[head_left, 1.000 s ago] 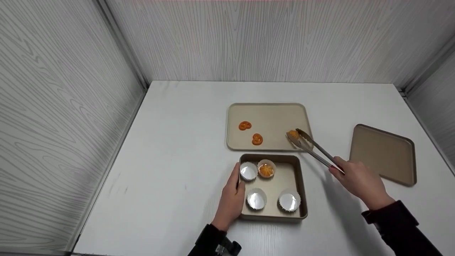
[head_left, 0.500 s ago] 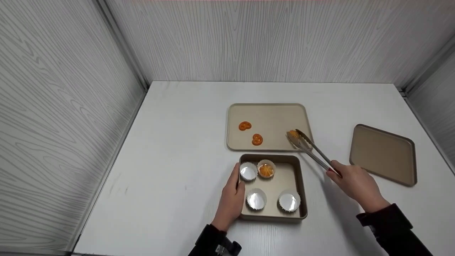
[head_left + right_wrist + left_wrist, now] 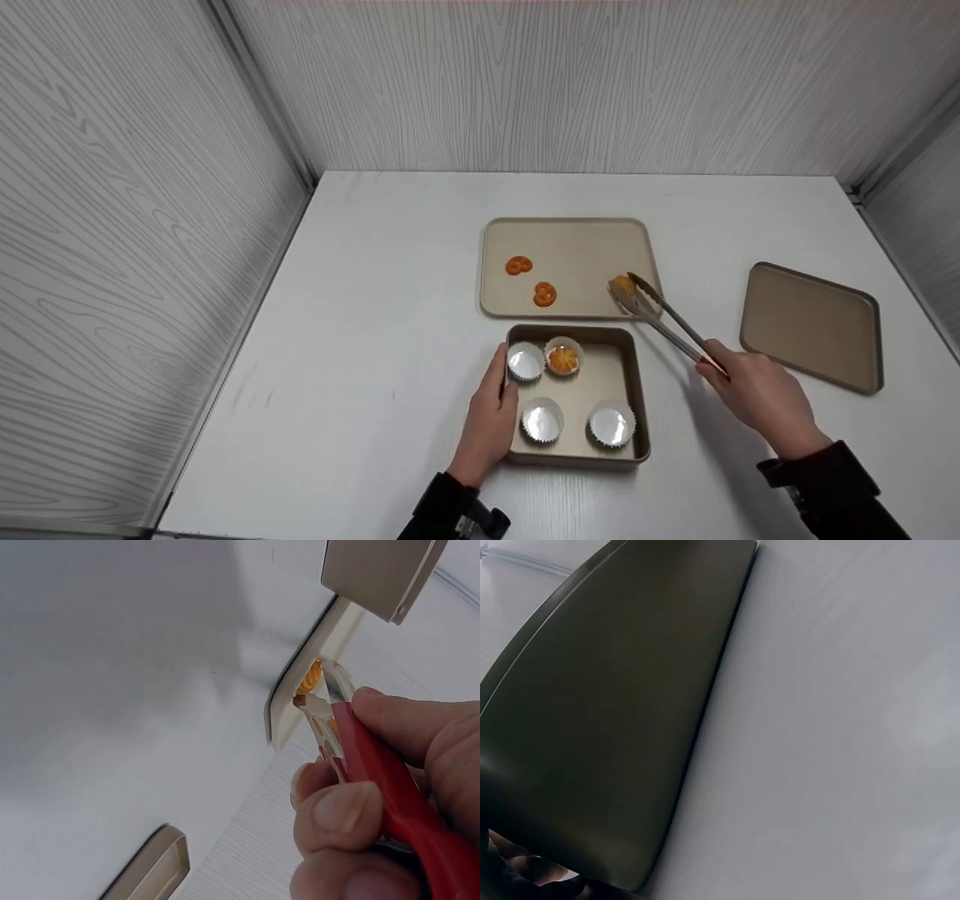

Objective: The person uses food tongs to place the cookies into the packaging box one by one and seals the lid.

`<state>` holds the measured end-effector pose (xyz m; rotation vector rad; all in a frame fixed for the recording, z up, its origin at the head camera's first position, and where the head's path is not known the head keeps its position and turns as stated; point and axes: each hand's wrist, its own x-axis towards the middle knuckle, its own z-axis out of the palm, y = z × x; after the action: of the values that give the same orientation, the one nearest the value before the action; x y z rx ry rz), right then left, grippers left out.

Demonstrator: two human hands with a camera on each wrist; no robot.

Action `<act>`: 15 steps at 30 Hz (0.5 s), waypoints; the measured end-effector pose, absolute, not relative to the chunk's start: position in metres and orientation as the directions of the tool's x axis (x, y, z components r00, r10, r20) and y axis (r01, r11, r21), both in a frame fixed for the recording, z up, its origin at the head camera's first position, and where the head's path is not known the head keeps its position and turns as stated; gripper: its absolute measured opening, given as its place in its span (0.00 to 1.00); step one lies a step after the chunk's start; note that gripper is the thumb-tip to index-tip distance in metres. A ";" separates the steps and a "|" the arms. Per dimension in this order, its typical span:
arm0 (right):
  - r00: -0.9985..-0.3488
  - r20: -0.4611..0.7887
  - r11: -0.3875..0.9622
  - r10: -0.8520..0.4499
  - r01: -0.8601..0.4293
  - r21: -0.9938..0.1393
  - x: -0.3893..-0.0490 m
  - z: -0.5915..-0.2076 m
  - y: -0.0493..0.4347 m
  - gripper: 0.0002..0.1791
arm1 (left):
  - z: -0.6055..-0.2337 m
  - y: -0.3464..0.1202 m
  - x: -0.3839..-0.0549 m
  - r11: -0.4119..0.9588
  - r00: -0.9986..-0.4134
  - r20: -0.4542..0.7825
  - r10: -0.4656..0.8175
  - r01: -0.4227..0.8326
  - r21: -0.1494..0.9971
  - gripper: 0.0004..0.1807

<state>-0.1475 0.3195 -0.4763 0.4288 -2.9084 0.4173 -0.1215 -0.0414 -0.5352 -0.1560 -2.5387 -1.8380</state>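
My left hand (image 3: 486, 427) grips the left wall of a square baking pan (image 3: 641, 397), with the thumb at its rim. Inside the pan stand several white cupcake liners (image 3: 541, 421); one holds an orange, ridged piece (image 3: 562, 360). My right hand (image 3: 761, 397) holds metal tongs (image 3: 667, 328) by their red handles (image 3: 382, 772). The tips of the tongs straddle a second orange piece (image 3: 622, 283) near the right front corner of a shallow tray (image 3: 577, 240). Two brown pretzels (image 3: 518, 265) lie on the left half of that tray.
Another shallow tray (image 3: 814, 326) lies askew on the right, beyond my right hand. Wood-grain panels (image 3: 480, 82) enclose the white table (image 3: 375, 300) at the back and sides. The pan's front wall stands close before the first tray.
My right hand has shifted slightly, a little left and then back right. The tips of the tongs stay around the orange piece. My left hand keeps its hold on the pan.
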 end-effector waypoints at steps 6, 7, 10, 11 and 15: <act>-0.934 0.264 0.919 -0.243 -0.308 -0.246 -0.140 -0.477 0.317 0.10 | -0.535 -0.042 -0.121 0.307 -0.994 0.071 0.083 0.093 0.947 0.33; -0.932 0.271 0.918 -0.239 -0.308 -0.251 -0.138 -0.477 0.316 0.10 | -0.535 -0.042 -0.121 0.306 -0.994 0.070 0.085 0.093 0.947 0.33; -0.917 0.317 0.909 -0.241 -0.328 -0.257 -0.130 -0.474 0.312 0.10 | -0.535 -0.042 -0.121 0.305 -0.994 0.067 0.087 0.090 0.948 0.33; -0.908 0.338 0.905 -0.248 -0.342 -0.254 -0.128 -0.473 0.310 0.11 | -0.535 -0.042 -0.121 0.304 -0.994 0.067 0.087 0.090 0.948 0.33; -0.839 0.449 0.869 -0.307 -0.439 -0.228 -0.117 -0.468 0.300 0.15 | -0.534 -0.042 -0.121 0.310 -0.994 0.065 0.084 0.088 0.947 0.32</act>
<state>-0.1169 0.3004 -0.4684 0.5504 -2.6370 0.4546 -0.1208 -0.0419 -0.5339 -0.1666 -2.5397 -1.8364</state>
